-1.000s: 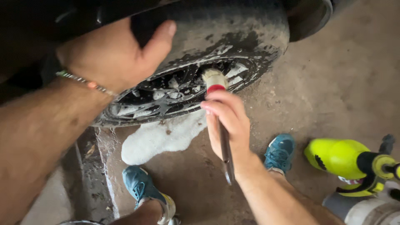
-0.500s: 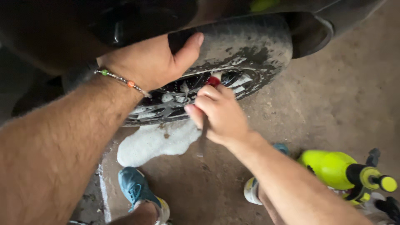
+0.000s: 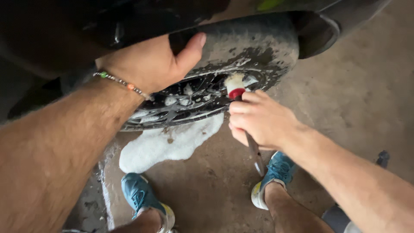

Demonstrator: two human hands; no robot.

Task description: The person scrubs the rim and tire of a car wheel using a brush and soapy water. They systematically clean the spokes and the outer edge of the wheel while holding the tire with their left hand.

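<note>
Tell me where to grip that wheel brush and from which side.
Grip the detailing brush on its slim dark handle just behind the red collar, from the side away from the wheel. The foamy bristle tip faces the spokes, and the right hand holds it there now.

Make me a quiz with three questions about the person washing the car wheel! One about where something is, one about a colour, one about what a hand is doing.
1. Where is the puddle of white foam?
A. on the floor below the wheel
B. on a shoe
C. on the arm

2. What colour are the shoes?
A. red
B. blue
C. black

3. What is the right hand doing?
A. hanging open
B. resting flat on the floor
C. gripping a brush

Answers: 1 A, the foam lies on the concrete under the wheel. 2 B, both shoes are blue. 3 C, its fingers wrap the brush handle while the left hand rests on the tyre.
</note>
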